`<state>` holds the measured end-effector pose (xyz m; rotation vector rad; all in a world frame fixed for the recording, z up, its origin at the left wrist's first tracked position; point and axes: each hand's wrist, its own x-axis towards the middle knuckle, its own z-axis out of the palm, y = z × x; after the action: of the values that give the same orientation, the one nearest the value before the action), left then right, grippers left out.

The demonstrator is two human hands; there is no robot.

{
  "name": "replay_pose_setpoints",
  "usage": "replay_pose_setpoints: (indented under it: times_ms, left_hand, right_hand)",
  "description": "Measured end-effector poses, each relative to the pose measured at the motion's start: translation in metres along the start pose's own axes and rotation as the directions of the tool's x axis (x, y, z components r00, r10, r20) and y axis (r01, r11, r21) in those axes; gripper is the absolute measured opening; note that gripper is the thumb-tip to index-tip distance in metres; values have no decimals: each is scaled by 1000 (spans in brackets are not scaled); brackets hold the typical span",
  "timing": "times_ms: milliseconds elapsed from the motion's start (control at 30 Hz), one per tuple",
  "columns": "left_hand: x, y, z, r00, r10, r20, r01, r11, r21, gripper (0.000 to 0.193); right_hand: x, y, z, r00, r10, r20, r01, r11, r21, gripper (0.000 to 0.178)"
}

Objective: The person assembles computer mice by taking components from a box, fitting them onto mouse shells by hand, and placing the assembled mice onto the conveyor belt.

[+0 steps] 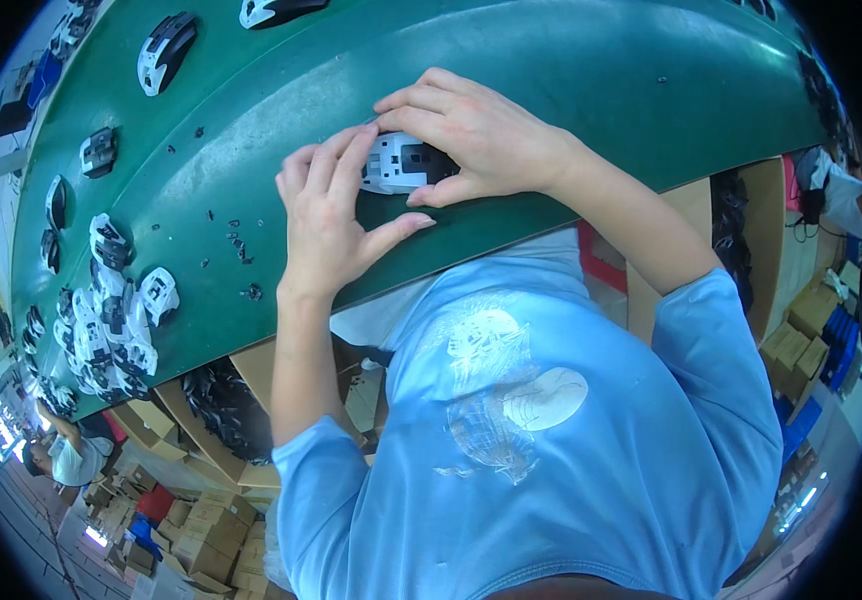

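A white and black computer mouse shell [397, 163] lies on the green work surface [571, 90] near its front edge, with small square openings showing on its top. My left hand [329, 205] curls around its left end, thumb along the near side and fingers over the far side. Around the right end wraps my right hand [486, 135], its thumb at the near edge and its fingers reaching over the far side. The fingers of both hands nearly meet at the upper left. Both ends of the shell are partly hidden by my hands.
Several small black parts [238, 243] are scattered left of my left hand. A pile of white mouse shells [101, 320] sits at the left. More mouse pieces [166, 52] lie farther back. Cardboard boxes [213, 530] stand below, and another person [76, 455] is at far left.
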<state>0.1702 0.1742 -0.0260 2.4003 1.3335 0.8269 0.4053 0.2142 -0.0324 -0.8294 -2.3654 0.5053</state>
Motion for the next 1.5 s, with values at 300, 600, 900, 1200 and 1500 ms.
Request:
replay_pose_setpoints:
  times_ms: [300, 600, 900, 1200, 1500]
  left_hand:
    - [5, -3, 10, 993, 12, 114, -12, 1000, 4, 74]
    - [-6, -13, -2, 995, 79, 64, -81, 996, 28, 60]
    - [-197, -89, -121, 551, -203, -809, 569, 801, 187, 19]
    - [-490, -201, -91, -340, -937, -84, 865, -347, 362, 66]
    - [-502, -187, -116, -239, -971, 7, 896, -218, 386, 49]
  right_hand:
    - [-19, 5, -4, 998, 56, -13, -56, 998, 18, 64]
    - [-10, 0, 6, 1000, -30, 9, 29, 997, 77, 58]
    - [-16, 2, -23, 957, 288, -23, -288, 948, -132, 73]
    - [1, 21, -6, 935, 354, 0, -352, 931, 99, 52]
    - [-9, 40, -34, 923, 379, 62, -382, 923, 38, 40]
